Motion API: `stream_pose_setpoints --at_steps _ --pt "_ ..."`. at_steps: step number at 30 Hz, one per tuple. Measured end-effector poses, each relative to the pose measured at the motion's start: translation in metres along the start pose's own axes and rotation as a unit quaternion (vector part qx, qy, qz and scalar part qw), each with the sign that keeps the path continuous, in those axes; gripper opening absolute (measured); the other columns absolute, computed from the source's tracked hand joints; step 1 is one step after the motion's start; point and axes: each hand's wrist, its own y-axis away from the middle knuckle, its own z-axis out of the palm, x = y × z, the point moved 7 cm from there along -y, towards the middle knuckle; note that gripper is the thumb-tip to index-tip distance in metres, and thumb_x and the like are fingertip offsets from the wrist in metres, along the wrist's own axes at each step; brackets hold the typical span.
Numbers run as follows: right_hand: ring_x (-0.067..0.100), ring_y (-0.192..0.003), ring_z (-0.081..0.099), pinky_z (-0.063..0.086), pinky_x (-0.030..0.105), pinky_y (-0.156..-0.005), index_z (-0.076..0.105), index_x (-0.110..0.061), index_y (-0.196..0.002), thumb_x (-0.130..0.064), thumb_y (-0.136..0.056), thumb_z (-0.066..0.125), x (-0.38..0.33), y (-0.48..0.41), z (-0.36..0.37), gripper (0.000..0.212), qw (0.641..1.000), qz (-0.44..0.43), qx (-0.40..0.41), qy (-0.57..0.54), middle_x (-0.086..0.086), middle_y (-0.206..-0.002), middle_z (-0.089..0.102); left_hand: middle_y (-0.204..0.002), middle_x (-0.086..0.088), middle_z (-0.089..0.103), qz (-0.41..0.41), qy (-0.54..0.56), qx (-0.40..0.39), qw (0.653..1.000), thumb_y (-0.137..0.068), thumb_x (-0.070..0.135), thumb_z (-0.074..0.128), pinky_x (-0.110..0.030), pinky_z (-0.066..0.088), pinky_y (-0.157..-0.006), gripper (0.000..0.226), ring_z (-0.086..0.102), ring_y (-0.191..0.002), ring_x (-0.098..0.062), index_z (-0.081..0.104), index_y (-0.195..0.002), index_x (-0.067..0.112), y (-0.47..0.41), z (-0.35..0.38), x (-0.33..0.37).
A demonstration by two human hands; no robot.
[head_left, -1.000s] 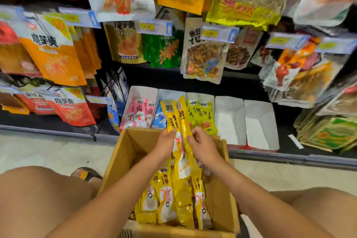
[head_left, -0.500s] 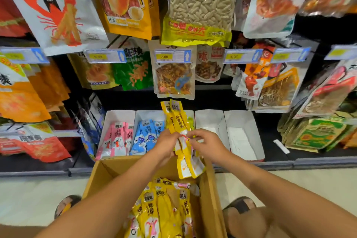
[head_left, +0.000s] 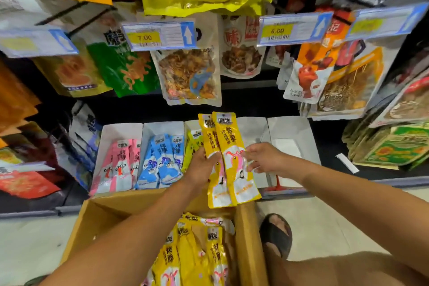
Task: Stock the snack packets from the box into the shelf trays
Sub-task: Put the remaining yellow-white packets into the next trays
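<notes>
The left hand (head_left: 200,168) grips two long yellow packets (head_left: 228,158) upright by their left side, while the right hand (head_left: 264,158) pinches their right edge. The pair hangs above the far rim of the cardboard box (head_left: 246,239), where more yellow packets lie, just in front of the white shelf trays (head_left: 290,137). Pink packets (head_left: 120,162) and blue packets (head_left: 162,160) fill the trays further left.

Both bare forearms stretched up toward the centre of the frame, the left from the lower left and the right from the lower right. The left hand (head_left: 201,168) gripped the yellow packets (head_left: 228,146) by their left edge, thumb across the front. The right hand (head_left: 264,158) lightly pinched their right edge, fingers loosely spread.
</notes>
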Motion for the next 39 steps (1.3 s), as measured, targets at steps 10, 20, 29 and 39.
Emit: stream_pose_setpoints --at_steps 10,20,29,39 --pt "0.019 -0.071 0.067 0.061 0.029 -0.067 0.062 -0.012 -0.088 -0.013 -0.099 0.056 0.057 -0.099 -0.062 0.013 0.986 0.048 0.113 0.111 0.01 -0.089 0.067 -0.107 -0.011 0.077 -0.061 -0.012 0.044 0.997 -0.083 0.046 0.071 -0.062 0.057 -0.093 0.033 0.07 -0.107 -0.043 0.074 -0.11 0.026 -0.048 -0.022 -0.069" --pt "0.016 -0.069 0.054 0.051 0.025 -0.067 0.056 -0.02 -0.093 -0.011 -0.094 0.06 0.087 -0.146 -0.016 0.011 0.965 0.087 0.074 0.238 0.005 -0.094 0.062 -0.12 -0.016 0.074 -0.045 0.076 0.018 0.996 -0.095 0.035 0.069 -0.069 0.05 -0.099 0.038 0.069 -0.114 -0.04 0.069 -0.124 0.011 -0.049 -0.027 -0.078" --pt "0.032 -0.118 0.058 0.042 0.029 -0.081 0.029 -0.02 -0.153 -0.026 -0.09 0.071 0.119 -0.15 0.013 0.076 0.906 0.002 -0.005 0.423 0.014 -0.134 0.057 -0.102 -0.004 0.08 -0.051 0.058 0.03 0.997 -0.103 0.025 0.063 -0.05 0.06 -0.085 0.011 0.074 -0.101 -0.037 0.071 -0.11 0.022 -0.052 -0.032 -0.085" --pt "0.033 -0.13 0.049 0.045 0.047 -0.106 0.026 -0.035 -0.155 -0.036 -0.094 0.063 0.122 -0.151 0.013 0.071 0.85 -0.033 -0.057 0.523 0.007 -0.156 0.033 -0.11 -0.01 0.077 -0.044 0.054 0.031 0.997 -0.103 0.025 0.062 -0.056 0.059 -0.089 0.021 0.074 -0.102 -0.035 0.068 -0.12 0.016 -0.052 -0.031 -0.082"
